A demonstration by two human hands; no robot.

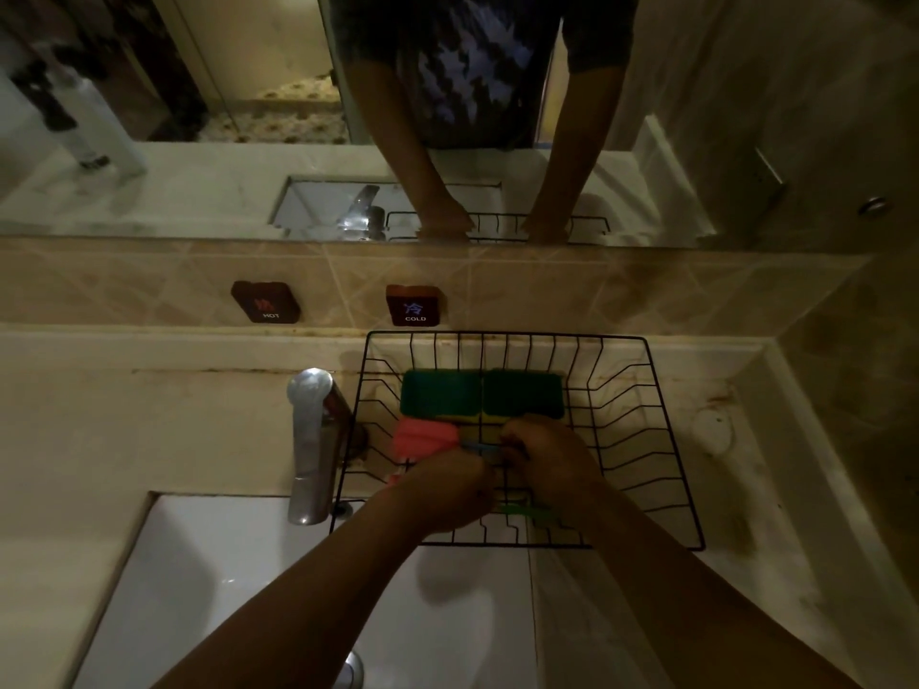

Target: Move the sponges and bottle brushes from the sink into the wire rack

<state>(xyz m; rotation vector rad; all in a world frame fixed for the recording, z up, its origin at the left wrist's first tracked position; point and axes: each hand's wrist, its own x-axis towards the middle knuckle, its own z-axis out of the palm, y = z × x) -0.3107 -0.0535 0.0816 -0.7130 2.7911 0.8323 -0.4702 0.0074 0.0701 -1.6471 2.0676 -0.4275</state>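
Note:
A black wire rack (pixel 661 440) stands on the counter to the right of the tap. Two green-topped sponges (pixel 480 392) lie side by side at its back. In front of them lies a pink brush head or sponge (pixel 422 437) with a thin blue handle (pixel 480 446) running right. Both hands are inside the rack. My left hand (pixel 442 492) curls beside the pink piece. My right hand (pixel 547 455) pinches the blue handle. A green handle (pixel 527 512) lies under my hands. The white sink (pixel 209 579) below shows no sponges.
A chrome tap (pixel 311 440) rises at the sink's back edge, close to the rack's left side. HOT (pixel 266 301) and COLD (pixel 414 305) labels sit on the tiled wall. A mirror above reflects my arms. A drain plug (pixel 350 668) shows at the bottom.

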